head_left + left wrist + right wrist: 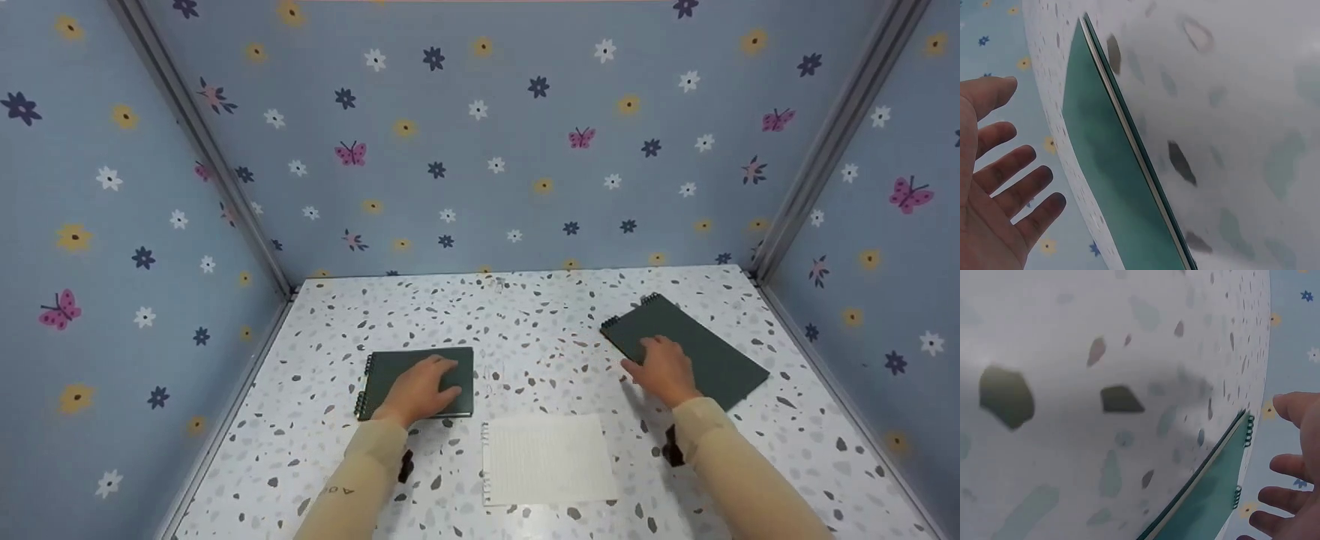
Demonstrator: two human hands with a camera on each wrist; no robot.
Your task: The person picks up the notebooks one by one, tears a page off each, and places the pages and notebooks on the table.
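Observation:
My left hand [418, 390] hovers over a dark green spiral notebook [386, 367], its rings along the left side. In the left wrist view the fingers spread above the green cover [1106, 169], with a gap between. Over a second, larger-looking green spiral notebook [712, 356] is my right hand [666, 367], fingers extended and holding nothing. That notebook lies at an angle, rings toward the upper left; the right wrist view shows its cover [1207, 495] below the loose fingers. Between the hands and closer to me lies a white lined sheet [547, 459] with a torn ring-hole left edge.
The speckled white tabletop [525, 322] is enclosed by blue panels [510, 210] printed with flowers and butterflies at the back and both sides. Grey metal posts [217, 165] stand at the back corners. Dark wrist straps [673, 448] show under the sleeves.

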